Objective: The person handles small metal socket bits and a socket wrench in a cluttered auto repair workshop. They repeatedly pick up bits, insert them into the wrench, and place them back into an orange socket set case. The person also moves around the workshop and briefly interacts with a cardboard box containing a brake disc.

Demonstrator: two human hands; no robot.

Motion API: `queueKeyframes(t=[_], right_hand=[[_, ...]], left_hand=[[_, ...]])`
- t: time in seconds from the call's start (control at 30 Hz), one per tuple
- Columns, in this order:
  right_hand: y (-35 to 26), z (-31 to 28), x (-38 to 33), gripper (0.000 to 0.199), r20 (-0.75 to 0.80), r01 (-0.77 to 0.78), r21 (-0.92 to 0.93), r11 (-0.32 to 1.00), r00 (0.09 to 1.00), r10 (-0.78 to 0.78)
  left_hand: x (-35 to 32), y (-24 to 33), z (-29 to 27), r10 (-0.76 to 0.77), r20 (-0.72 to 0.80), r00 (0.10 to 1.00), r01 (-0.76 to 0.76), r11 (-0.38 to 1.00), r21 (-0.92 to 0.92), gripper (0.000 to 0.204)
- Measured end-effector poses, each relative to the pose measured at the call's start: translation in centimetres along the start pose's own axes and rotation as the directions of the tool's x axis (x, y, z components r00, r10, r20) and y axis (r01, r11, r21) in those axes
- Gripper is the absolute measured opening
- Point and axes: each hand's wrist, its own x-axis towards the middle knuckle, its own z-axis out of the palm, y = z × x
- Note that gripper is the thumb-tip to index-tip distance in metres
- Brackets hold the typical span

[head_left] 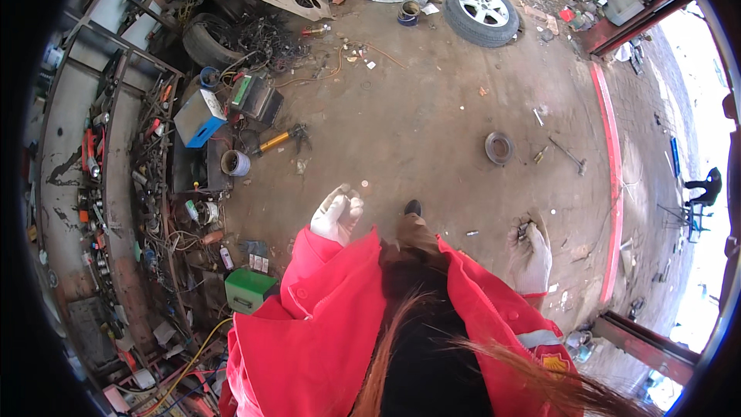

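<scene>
I stand on a dusty concrete workshop floor (432, 108) in a red jacket, with white gloves on both hands. My left hand (336, 214) is raised at chest height, its fingers curled together with nothing visible in them. My right hand (529, 257) hangs lower at my right side, its fingers closed around a small dark metal part (526, 229). The toe of my dark shoe (413, 207) shows between the two hands.
A car wheel (483, 12) lies flat at the far end, a round metal disc (499, 147) and a hammer (569, 155) to the right. Cluttered shelves (116, 185), a blue box (197, 117), a green case (248, 289) and a worn tyre (207, 42) line the left. A red threshold (611, 170) bounds the right.
</scene>
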Motion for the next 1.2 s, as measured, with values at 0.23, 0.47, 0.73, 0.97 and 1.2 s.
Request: queueKeyframes(t=[0.23,0.47,0.73,0.97,1.2], right_hand=[[-2.5,8.4,14.8,0.031,0.106,-0.082,-0.024,0.996,0.991,0.084],[-1.1,19.3,30.4,0.032,0.206,-0.168,-0.044,0.985,0.963,0.174],[-1.3,30.9,43.5,0.035,0.056,-0.098,0.031,0.995,0.994,0.097],[-3.5,33.8,54.1,0.043,-0.197,0.077,0.081,0.994,0.979,-0.059],[-4.5,37.4,75.4,0.043,-0.265,0.045,0.151,0.988,0.964,-0.003]], left_hand=[[9.5,3.5,4.0,0.163,-0.043,0.986,-0.165,0.984,-0.06,0.023],[22.5,12.1,2.4,0.35,-0.205,0.914,-0.344,0.937,0.068,0.031],[45.4,24.7,9.5,0.218,-0.014,0.976,-0.216,0.971,0.107,0.03],[65.4,27.5,18.7,-0.09,0.152,0.984,0.074,0.991,0.109,0.022],[85.8,26.9,27.1,-0.073,0.01,0.997,0.069,0.977,0.202,0.023]])
